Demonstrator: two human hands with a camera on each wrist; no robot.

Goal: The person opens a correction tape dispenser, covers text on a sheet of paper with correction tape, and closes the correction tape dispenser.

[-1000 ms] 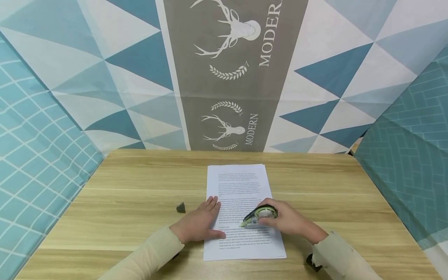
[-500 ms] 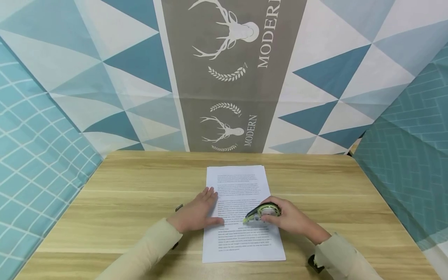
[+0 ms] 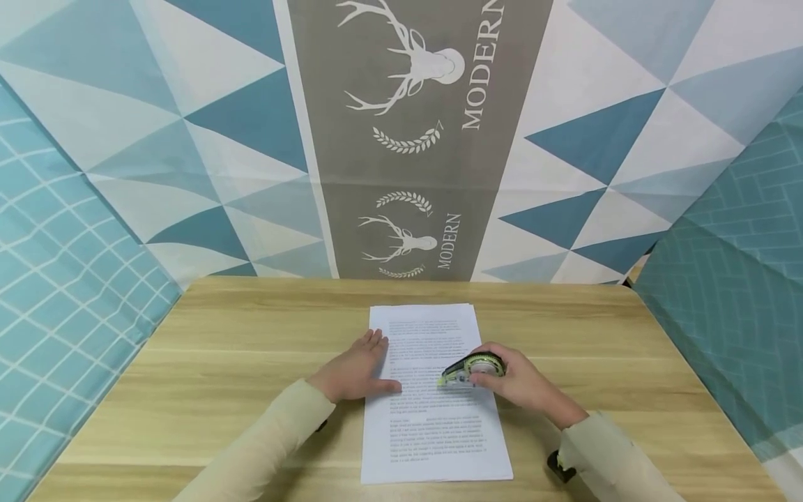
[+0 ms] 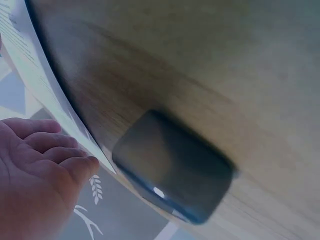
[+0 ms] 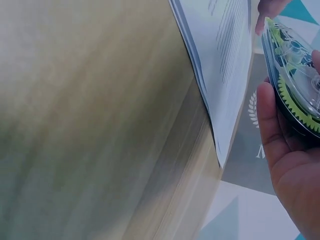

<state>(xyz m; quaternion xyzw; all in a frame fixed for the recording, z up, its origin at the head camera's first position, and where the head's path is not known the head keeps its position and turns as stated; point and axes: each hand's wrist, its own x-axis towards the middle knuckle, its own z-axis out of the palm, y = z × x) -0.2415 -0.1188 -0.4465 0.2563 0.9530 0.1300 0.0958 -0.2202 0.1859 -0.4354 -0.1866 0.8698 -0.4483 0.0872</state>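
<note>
Nearest on my head feed, just behind the two hands, come the left sleeve and the right sleeve, both pale, with a black piece beside the right cuff. Ahead of that cuff I have the right hand gripping a clear and green tape dispenser, thumb on its see-through side and fingers round its dark back. The dispenser's green tip points left from the grip; whether it touches the paper I cannot tell. Under the grip and to its left lies the stack of printed sheets. Across the sheets from the grip, the left hand rests on their left edge with fingers extended and thumb stuck out toward the dispenser, holding nothing. My left wrist feed shows a dark glossy block near that hand, too blurred for detail. Beyond the grip the wooden table runs to its far edge, and past that I see the patterned wall, its grey band printed with white deer heads
</note>
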